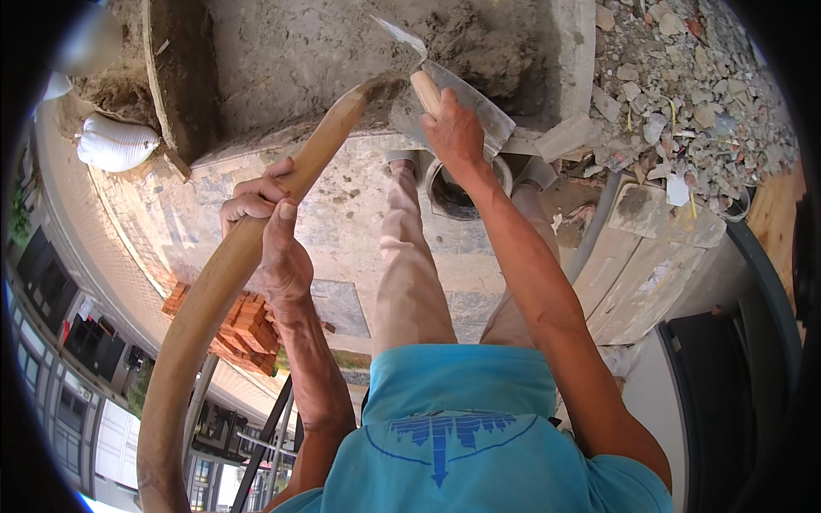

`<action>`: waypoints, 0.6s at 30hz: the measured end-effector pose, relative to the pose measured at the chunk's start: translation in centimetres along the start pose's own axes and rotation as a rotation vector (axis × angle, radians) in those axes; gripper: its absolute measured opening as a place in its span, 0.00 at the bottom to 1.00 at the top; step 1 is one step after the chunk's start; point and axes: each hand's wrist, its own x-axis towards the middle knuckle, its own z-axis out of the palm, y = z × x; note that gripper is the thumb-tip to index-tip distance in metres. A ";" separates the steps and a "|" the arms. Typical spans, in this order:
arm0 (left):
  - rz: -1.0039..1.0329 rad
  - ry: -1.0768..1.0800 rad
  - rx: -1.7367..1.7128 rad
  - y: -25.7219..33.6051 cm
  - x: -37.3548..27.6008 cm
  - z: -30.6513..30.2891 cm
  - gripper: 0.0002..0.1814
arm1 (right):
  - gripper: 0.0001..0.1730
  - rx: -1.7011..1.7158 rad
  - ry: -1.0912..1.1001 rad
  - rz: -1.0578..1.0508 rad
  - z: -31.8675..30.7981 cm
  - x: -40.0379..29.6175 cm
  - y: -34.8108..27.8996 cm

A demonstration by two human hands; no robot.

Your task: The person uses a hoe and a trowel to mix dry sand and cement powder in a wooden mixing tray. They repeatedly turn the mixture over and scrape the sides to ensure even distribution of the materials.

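My left hand (269, 224) grips a long, curved wooden handle (199, 295) that runs from the lower left up to a mud-caked end. Beyond that end is a flat metal blade (481, 106), seemingly that of a hoe or shovel, smeared with grey mortar. My right hand (454, 131) is closed on the short wooden grip of a trowel (404, 40), its blade pointing up and left. The trowel's neck overlaps the larger blade; whether they touch I cannot tell. Wet mortar (490, 54) lies around and behind both blades in a board-sided mixing area (276, 77).
A dark bucket (452, 195) stands between my feet. Broken rubble (686, 96) is heaped at right, near stacked slabs (648, 276). A white woven sack (117, 142) lies at left beside a wooden board (160, 83). Red bricks (247, 330) are piled at lower left.
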 end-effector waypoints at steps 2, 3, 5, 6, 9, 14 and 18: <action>0.005 0.004 0.009 0.1 -0.1 0.0 0.14 | 0.17 0.051 0.012 -0.022 1.4 -0.5 0.9; 0.005 -0.023 0.011 0.0 0.5 0.5 0.14 | 0.16 0.059 0.042 -0.007 3.5 -0.8 3.3; 0.005 -0.007 0.029 0.0 0.6 0.6 0.14 | 0.16 0.295 -0.078 0.146 4.2 -1.1 3.7; 0.007 0.023 0.038 0.0 0.5 0.5 0.14 | 0.15 0.520 -0.219 0.292 2.9 -1.0 2.4; 0.019 0.029 0.058 -0.1 0.3 0.5 0.14 | 0.15 0.789 -0.338 0.389 1.1 -1.7 1.2; 0.109 -0.120 0.056 -1.0 1.3 0.4 0.14 | 0.16 0.780 -0.235 0.350 0.0 -4.1 0.3; 0.133 -0.248 0.135 -1.3 2.9 -0.2 0.16 | 0.16 0.784 -0.197 0.311 -0.2 -7.5 0.6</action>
